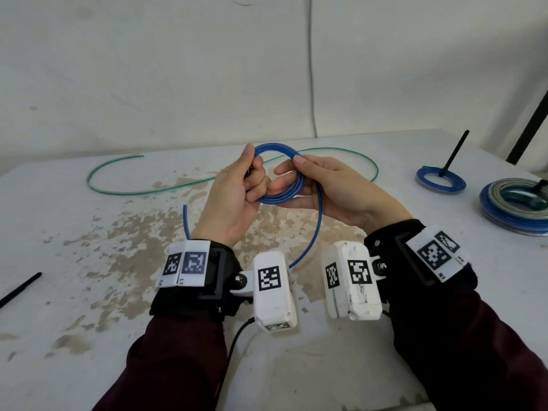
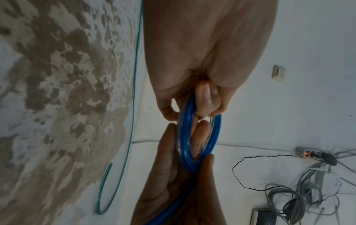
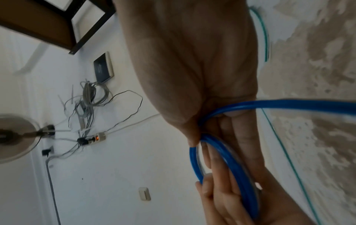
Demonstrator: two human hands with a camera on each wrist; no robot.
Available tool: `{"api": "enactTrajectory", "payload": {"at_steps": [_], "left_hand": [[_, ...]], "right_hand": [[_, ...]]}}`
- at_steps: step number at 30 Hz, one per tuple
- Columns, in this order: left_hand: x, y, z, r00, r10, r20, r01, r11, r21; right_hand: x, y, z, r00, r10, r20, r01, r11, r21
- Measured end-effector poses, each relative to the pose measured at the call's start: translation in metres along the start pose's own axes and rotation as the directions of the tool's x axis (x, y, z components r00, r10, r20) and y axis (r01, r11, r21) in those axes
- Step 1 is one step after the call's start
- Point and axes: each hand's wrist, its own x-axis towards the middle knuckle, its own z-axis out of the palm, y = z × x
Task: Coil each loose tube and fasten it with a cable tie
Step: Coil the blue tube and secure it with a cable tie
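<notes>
A blue tube [image 1: 284,191] is wound into a small coil held above the table between both hands. My left hand [image 1: 237,191] grips the coil's left side with curled fingers. My right hand [image 1: 329,188] pinches the right side between thumb and fingers. The tube's loose tail [image 1: 314,232] curves down past my right palm toward the wrists, and its free end [image 1: 185,221] sticks up left of my left wrist. The coil [image 2: 200,137] also shows in the left wrist view, and the coil [image 3: 227,164] in the right wrist view. A loose green tube [image 1: 178,185] lies behind on the table.
At the right lie a small blue coil [image 1: 440,180] with a black cable tie [image 1: 455,152] standing up, and a bundle of blue and grey coils [image 1: 516,207]. Another black cable tie [image 1: 19,289] lies at the left edge. The white table [image 1: 89,232] has worn brown patches.
</notes>
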Motion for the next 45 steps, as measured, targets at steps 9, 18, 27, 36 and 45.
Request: {"api": "enactTrajectory", "payload": {"at_steps": [9, 18, 27, 36, 45], "left_hand": [[-0.008, 0.01, 0.0, 0.967, -0.22, 0.131, 0.205, 0.972, 0.118], [-0.007, 0.003, -0.006, 0.948, -0.249, 0.198, 0.196, 0.947, 0.253], [-0.002, -0.002, -0.008, 0.991, -0.09, 0.095, 0.057, 0.949, 0.311], [0.0, -0.005, -0.005, 1.0, -0.012, 0.023, 0.007, 0.978, 0.21], [0.005, -0.004, -0.008, 0.999, -0.006, -0.053, 0.007, 1.0, 0.029]], "right_hand": [[0.0, -0.002, -0.003, 1.0, 0.019, -0.022, -0.022, 0.984, -0.177], [-0.002, -0.005, 0.001, 0.996, 0.086, -0.04, -0.092, 0.972, -0.217], [0.002, 0.001, 0.0, 0.985, 0.091, -0.145, -0.107, 0.988, -0.11], [0.004, 0.006, 0.01, 0.972, 0.049, -0.229, -0.063, 0.997, -0.055], [0.003, 0.007, 0.006, 0.995, 0.048, -0.092, -0.045, 0.998, 0.034]]}}
